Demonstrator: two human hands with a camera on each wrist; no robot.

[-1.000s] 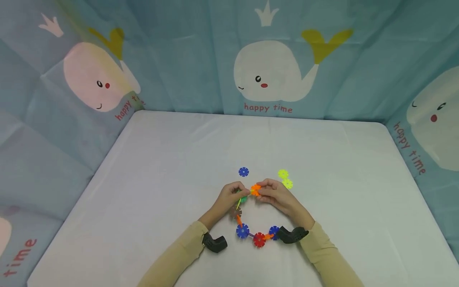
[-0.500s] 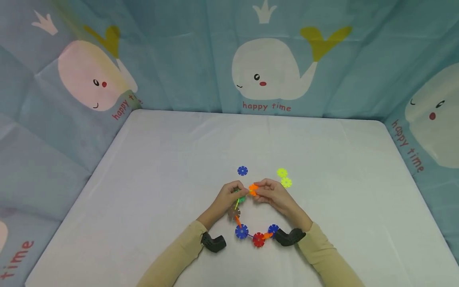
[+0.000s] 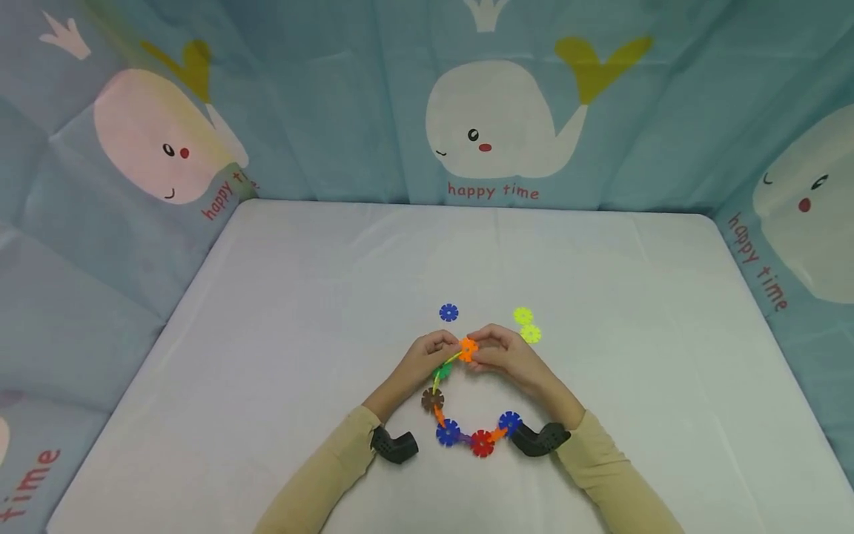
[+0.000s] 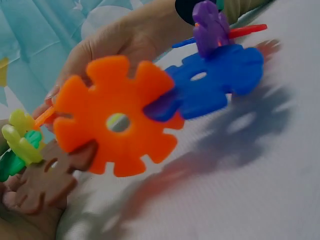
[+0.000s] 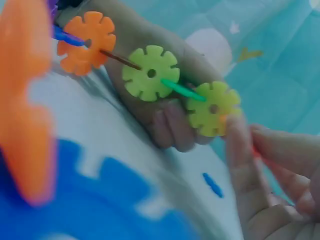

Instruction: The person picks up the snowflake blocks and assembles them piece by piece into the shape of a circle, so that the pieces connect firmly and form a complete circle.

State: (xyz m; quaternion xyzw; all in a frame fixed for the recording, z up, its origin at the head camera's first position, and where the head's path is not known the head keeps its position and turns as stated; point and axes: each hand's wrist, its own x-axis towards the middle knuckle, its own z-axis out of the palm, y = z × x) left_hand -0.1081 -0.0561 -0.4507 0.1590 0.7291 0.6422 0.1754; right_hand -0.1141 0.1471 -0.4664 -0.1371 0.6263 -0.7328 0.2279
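Note:
A chain of notched plastic snowflake discs joins edge to edge in an open curve between both hands. My left hand (image 3: 422, 359) pinches the yellow-green disc (image 5: 214, 109) near the chain's upper end. My right hand (image 3: 510, 357) pinches the orange disc (image 3: 468, 349) at that end, against the yellow-green one. Below hang a green disc (image 3: 443, 371), a brown disc (image 3: 432, 400) and a blue disc (image 3: 448, 432). Further round come a red disc (image 3: 482, 443) and another blue disc (image 3: 510, 423), beside the right wrist's black mount. In the left wrist view a second orange disc (image 4: 90, 120) looms large.
A loose blue disc (image 3: 449, 312) lies on the white table (image 3: 320, 297) beyond the left hand. Two loose yellow discs (image 3: 527, 325) lie beyond the right hand. Whale-printed cloth (image 3: 494, 119) stands up along the table's back and sides.
The orange disc and yellow-green disc now show more plainly between the fingers. Both hands stay close together and hold the chain. The head view has tipped slightly downward.

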